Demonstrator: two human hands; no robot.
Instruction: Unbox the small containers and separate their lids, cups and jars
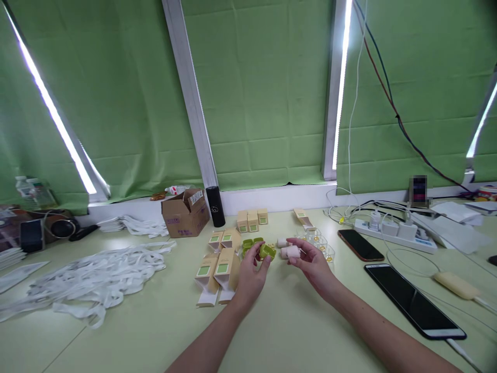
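My left hand (252, 272) pinches a small green cup (267, 252) above the table. Just right of it, my right hand (312, 267) has its fingers closed on a white cylinder (291, 252); another white cylinder (282, 242) lies just behind. More green cups (247, 243) sit behind my left hand. Behind my right hand stand several clear containers (329, 253) with gold-coloured centres. To the left of my left hand lie open beige boxes (229, 267) with green labels and white flaps.
Small closed beige boxes (252, 220) stand farther back, near a cardboard box (185, 213) and a black cylinder (215, 207). White straps (112, 274) spread across the left. Phones (413, 300) and a power strip (396, 235) with cables occupy the right.
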